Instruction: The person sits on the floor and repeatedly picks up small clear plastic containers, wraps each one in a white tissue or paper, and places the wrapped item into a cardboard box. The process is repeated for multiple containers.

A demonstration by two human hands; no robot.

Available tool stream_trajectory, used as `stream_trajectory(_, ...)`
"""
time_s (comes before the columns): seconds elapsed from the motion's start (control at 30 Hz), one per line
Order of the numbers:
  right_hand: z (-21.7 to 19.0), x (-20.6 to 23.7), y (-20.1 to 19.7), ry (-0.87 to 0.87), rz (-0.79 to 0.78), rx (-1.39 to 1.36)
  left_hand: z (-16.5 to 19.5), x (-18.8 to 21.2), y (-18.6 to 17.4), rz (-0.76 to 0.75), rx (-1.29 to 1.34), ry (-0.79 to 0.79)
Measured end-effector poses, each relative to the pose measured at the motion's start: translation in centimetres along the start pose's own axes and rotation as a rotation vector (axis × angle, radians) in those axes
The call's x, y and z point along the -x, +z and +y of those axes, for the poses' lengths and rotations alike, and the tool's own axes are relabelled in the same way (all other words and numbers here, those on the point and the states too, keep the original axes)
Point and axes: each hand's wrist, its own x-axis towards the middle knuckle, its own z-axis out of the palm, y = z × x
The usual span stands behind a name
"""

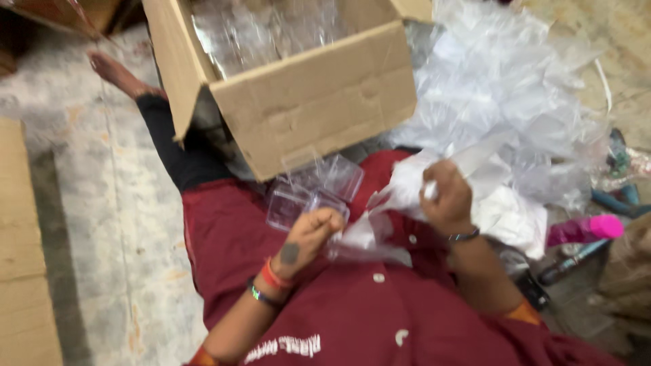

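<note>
1. Head view looks down on a person seated on a pale, mottled stone floor (pixel 102 203), wearing a dark red buttoned garment (pixel 352 312), one leg in black stretched toward a bare foot (pixel 115 73).
2. Left hand (pixel 313 230) is curled, fingers pressed together around the edge of a small clear plastic box (pixel 308 203) that sits on the lap; a dark mark shows on the back of the hand, with a red band and a dark bangle (pixel 268 288) at the wrist.
3. Right hand (pixel 447 196) is closed into a loose fist, fingers pinching a crumpled sheet of thin white plastic wrap (pixel 400 190); a dark bracelet circles its wrist.
4. 2 or more clear plastic boxes (pixel 332 177) lie on the lap just beyond the left hand; blur hides the exact count.
5. Open brown cardboard carton (pixel 319 102) stands just past the knees, touching the lap, holding more clear plastic.
6. Large heap of loose white and clear plastic wrapping (pixel 502 88) fills the floor on the right, beside the carton.
7. Pink-capped bottle (pixel 590 229) lies near the right elbow.
</note>
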Motion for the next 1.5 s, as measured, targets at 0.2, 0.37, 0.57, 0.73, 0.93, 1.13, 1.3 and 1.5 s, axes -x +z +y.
stream_trajectory(0.2, -5.9, 0.6, 2.4, -0.18, -0.113, -0.507, 3.4, -1.7, 2.6, 0.039, -0.109, -0.15)
stream_trajectory(0.37, -7.8, 2.8, 3.7, 0.052, 0.029, -0.866, 1.3, -2.7, 5.6, 0.024, -0.031, -0.18)
stream_trajectory(0.57, -1.6, 3.4, 3.1, 0.585, 0.0, -1.526, 4.1, -0.8, 4.2, 0.18, -0.759, 0.191)
stream_trajectory(0.73, 0.8, 2.8, 3.3, 0.805, -0.165, -1.216, 5.9, 1.0, 3.4, -0.336, 0.627, 0.17)
stream_trajectory(0.93, -3.6, 3.7, 6.4, 0.738, -0.436, -1.069, -1.7, -2.2, 2.9, 0.192, 0.362, -0.082)
stream_trajectory(1.13, -5.1, 5.0, 6.6, 0.729, -0.488, -1.206, -7.1, -2.7, 1.1, 0.348, 0.008, -0.206)
stream_trajectory(1.3, -4.2, 5.8, 6.2, 0.703, -0.496, -1.283, -6.6, -2.3, 0.7, 0.437, -0.342, -0.043)
stream_trajectory(1.5, -2.6, 7.6, 6.2, 0.753, -0.64, -1.484, -6.1, -2.1, 0.5, 0.449, -0.332, -0.126)
